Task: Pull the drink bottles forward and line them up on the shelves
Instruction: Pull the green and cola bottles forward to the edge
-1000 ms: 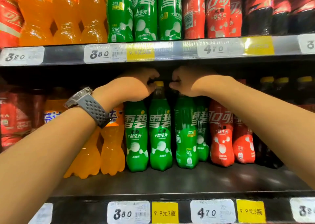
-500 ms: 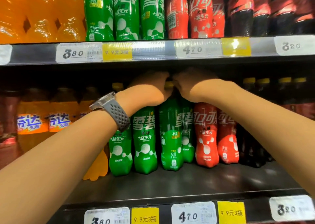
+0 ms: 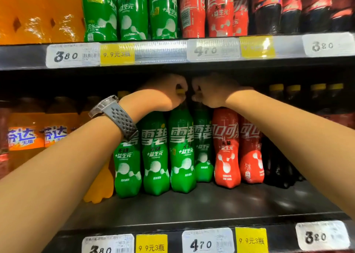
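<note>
Centre of frame, under the upper shelf edge: my left hand (image 3: 165, 94), fingers curled tight round the yellow cap of the third green bottle (image 3: 181, 156), upright on the lower shelf (image 3: 211, 208). Just right of it: my right hand (image 3: 213, 92), fingers clenched on the top of the fourth green bottle (image 3: 203, 156), which stood slightly behind its neighbours. Red bottles (image 3: 226, 152) stood alongside, right.

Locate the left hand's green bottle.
Head view, lower shelf, centre: the left hand grips the cap of the green bottle, third of four green ones; the right hand holds the fourth bottle beside it.
</note>
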